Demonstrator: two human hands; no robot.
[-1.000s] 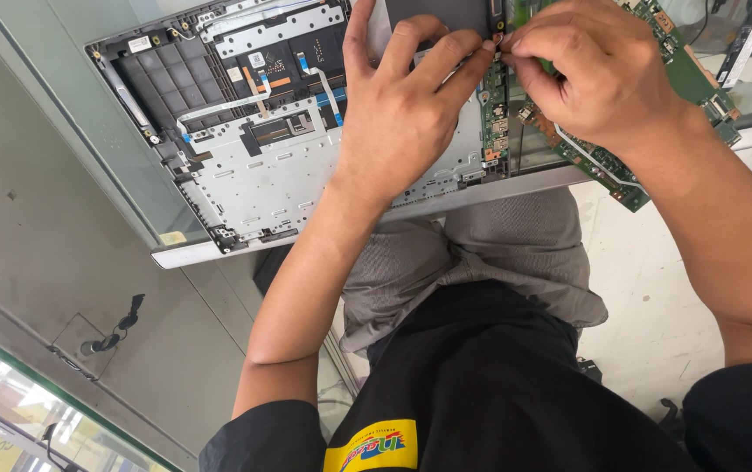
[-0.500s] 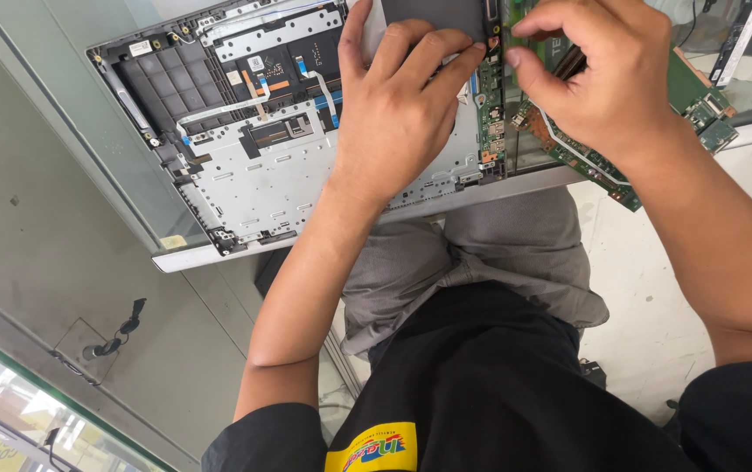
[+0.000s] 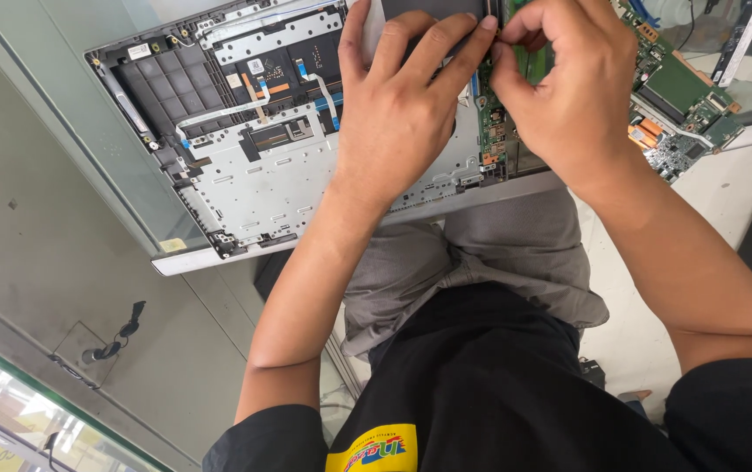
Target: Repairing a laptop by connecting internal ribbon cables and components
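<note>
On the glass counter, an opened laptop (image 3: 271,166) lies with its insides up, a green circuit board (image 3: 673,96) at its right end. Left hand (image 3: 398,109) presses flat on the laptop, fingers spread. Right hand (image 3: 564,83) curls beside it, fingertips pinched together; what they pinch is hidden.

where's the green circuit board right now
In the head view, the green circuit board lies upper right, partly under the right hand, beside the opened laptop base.
</note>
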